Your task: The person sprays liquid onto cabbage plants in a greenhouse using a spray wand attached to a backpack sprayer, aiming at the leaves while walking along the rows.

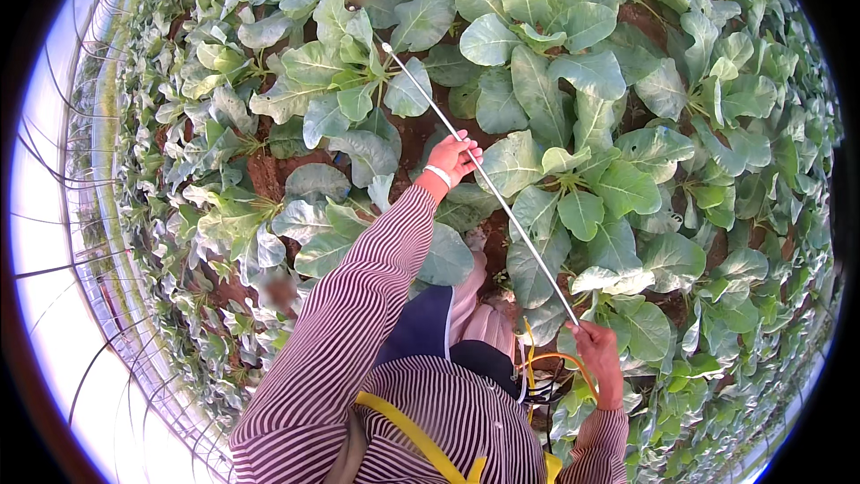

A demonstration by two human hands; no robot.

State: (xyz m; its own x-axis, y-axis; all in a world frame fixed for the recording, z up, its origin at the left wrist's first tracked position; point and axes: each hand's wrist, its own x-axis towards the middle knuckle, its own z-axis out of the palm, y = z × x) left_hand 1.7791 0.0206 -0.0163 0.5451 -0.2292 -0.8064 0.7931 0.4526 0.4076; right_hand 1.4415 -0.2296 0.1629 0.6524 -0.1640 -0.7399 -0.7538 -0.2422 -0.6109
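Note:
A long, thin metal spray lance (510, 214) slants across the view from lower right to upper left. My right hand (596, 349) grips its lower end near my right side. Farther along, my left hand (455, 156), with a white band (439, 176) at the wrist, loosely cradles the shaft between thumb and fingers. The pale nozzle tip (386, 47) is beside a leafy brassica plant (356, 74), over its leaves. An orange hose (571, 357) curves up behind my right hand; where it joins the lance is hidden.
Brassica plants (571, 178) crowd both sides, with reddish-brown soil (265, 175) showing between them. Yellow straps (416, 433) cross my striped top. Dark cords (547, 390) hang by my right hip. At far left, a pale greenhouse wall (40, 215) with thin curved ribs borders the crop.

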